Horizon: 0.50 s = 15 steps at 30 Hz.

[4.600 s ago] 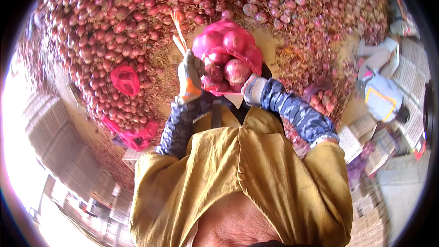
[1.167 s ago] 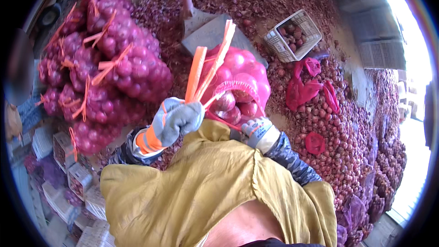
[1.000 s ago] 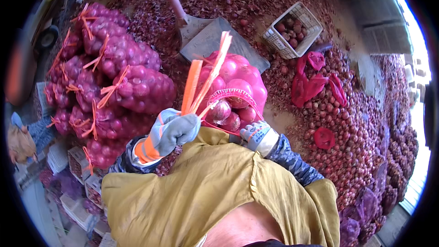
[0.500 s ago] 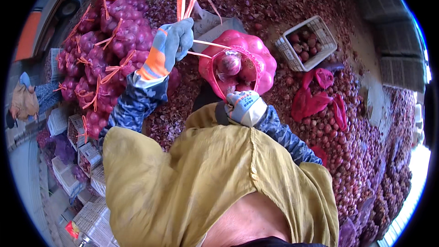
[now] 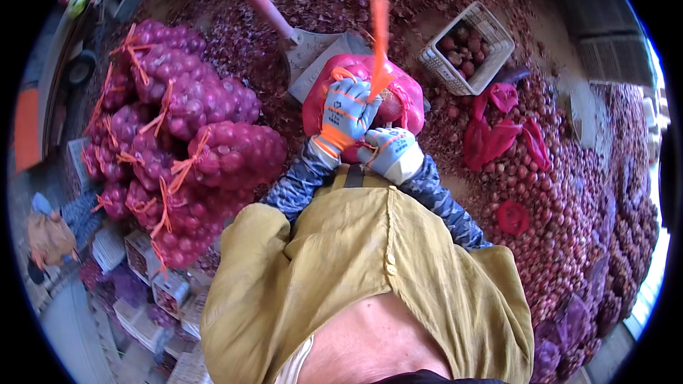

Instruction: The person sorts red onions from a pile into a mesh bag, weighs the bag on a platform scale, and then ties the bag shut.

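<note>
A pink mesh bag of onions (image 5: 324,71) stands upright in front of me, its mouth drawn in from before; an onion (image 5: 390,108) still shows at the top. My left hand (image 5: 346,115), in a grey-and-orange work glove, is closed on the bag's orange drawstring (image 5: 380,50), whose loose end stands up above the fingers. Close by at the near side of the mouth, my right hand (image 5: 391,153), gloved alike, has its fingers curled against the bag's rim. My fingers partly cover the mouth.
Filled onion bags (image 5: 213,99) are piled at left. A platform scale with a pink post (image 5: 260,0) stands at and behind the bag. At right are a crate of onions (image 5: 466,89), red mesh bags (image 5: 491,142) and a large onion heap (image 5: 526,263). Another person (image 5: 53,238) is far left.
My left hand has come down and right from its raised, outstretched pull to the bag's top. The mouth has narrowed. My right hand stays near the rim, slightly right of before.
</note>
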Each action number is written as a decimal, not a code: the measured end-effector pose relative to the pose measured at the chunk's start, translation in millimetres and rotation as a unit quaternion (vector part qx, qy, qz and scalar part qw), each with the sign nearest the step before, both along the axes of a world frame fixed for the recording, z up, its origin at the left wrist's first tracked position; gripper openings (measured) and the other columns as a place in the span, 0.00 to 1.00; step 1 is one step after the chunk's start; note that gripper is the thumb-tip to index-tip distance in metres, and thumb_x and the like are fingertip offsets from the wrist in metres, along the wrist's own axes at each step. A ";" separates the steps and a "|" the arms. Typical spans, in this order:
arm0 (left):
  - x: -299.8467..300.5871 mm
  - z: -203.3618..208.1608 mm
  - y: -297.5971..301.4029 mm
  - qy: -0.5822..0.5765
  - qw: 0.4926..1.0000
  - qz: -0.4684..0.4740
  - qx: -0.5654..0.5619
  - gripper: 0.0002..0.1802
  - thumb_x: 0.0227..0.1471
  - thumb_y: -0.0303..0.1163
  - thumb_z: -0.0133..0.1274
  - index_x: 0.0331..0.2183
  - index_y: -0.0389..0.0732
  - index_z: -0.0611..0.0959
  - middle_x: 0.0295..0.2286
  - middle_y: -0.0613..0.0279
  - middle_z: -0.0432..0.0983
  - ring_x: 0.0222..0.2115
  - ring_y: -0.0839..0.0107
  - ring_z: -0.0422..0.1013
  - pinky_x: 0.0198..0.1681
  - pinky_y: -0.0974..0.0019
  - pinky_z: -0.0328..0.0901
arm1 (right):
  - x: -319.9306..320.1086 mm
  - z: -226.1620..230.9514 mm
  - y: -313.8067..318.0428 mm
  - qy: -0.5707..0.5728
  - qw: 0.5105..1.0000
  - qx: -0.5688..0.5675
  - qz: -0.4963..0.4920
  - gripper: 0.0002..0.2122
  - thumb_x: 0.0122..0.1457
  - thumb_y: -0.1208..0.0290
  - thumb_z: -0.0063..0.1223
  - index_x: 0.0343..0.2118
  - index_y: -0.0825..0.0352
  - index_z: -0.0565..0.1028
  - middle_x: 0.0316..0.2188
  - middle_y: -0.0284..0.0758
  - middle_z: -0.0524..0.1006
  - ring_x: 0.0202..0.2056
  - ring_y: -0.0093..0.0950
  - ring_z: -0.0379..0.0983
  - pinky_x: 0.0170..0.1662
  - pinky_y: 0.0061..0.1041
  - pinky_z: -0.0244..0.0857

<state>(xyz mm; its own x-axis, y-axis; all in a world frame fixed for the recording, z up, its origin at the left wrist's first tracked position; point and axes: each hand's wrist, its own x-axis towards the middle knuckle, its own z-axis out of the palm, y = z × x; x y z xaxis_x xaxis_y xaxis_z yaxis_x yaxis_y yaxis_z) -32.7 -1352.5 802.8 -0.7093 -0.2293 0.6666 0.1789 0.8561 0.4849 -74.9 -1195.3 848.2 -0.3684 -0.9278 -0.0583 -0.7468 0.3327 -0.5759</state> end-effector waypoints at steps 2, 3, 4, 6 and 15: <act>-0.6 2.0 -2.2 -0.053 0.998 0.009 0.045 0.08 0.51 0.33 0.58 0.27 0.40 0.78 0.26 0.59 0.72 0.31 0.55 0.70 0.35 0.53 0.62 | -0.4 4.6 2.2 -0.009 0.999 0.033 -0.006 0.11 0.51 0.63 0.57 0.30 0.66 0.79 0.20 0.43 0.75 0.26 0.43 0.75 0.31 0.40 0.69; -7.3 0.4 -2.8 -0.069 0.997 0.013 0.022 0.08 0.51 0.34 0.57 0.27 0.41 0.78 0.26 0.59 0.72 0.31 0.56 0.70 0.35 0.53 0.62 | -1.0 7.5 0.5 -0.004 0.999 0.047 -0.010 0.11 0.51 0.63 0.57 0.29 0.66 0.79 0.20 0.42 0.75 0.26 0.43 0.75 0.31 0.40 0.69; -18.6 -2.3 -3.5 -0.085 0.996 0.018 -0.002 0.08 0.51 0.35 0.57 0.27 0.41 0.78 0.26 0.59 0.73 0.32 0.56 0.70 0.36 0.53 0.62 | -2.2 9.8 -1.2 0.000 0.998 0.060 -0.012 0.10 0.51 0.63 0.58 0.29 0.65 0.78 0.20 0.42 0.75 0.26 0.43 0.75 0.32 0.40 0.69; -43.5 -8.4 -2.4 -0.110 0.992 0.029 -0.055 0.09 0.53 0.38 0.55 0.27 0.43 0.79 0.27 0.60 0.74 0.33 0.57 0.71 0.38 0.52 0.62 | -5.2 7.8 -4.5 0.027 0.998 0.052 -0.022 0.11 0.50 0.61 0.58 0.28 0.64 0.78 0.21 0.40 0.76 0.28 0.40 0.76 0.34 0.38 0.68; -68.0 -19.3 -10.8 -0.229 0.961 0.056 -0.142 0.11 0.55 0.43 0.52 0.32 0.46 0.80 0.29 0.62 0.78 0.34 0.59 0.74 0.37 0.52 0.66 | 1.2 -20.0 7.6 0.011 0.999 -0.032 -0.032 0.10 0.49 0.61 0.60 0.25 0.62 0.74 0.23 0.37 0.75 0.27 0.39 0.75 0.34 0.38 0.67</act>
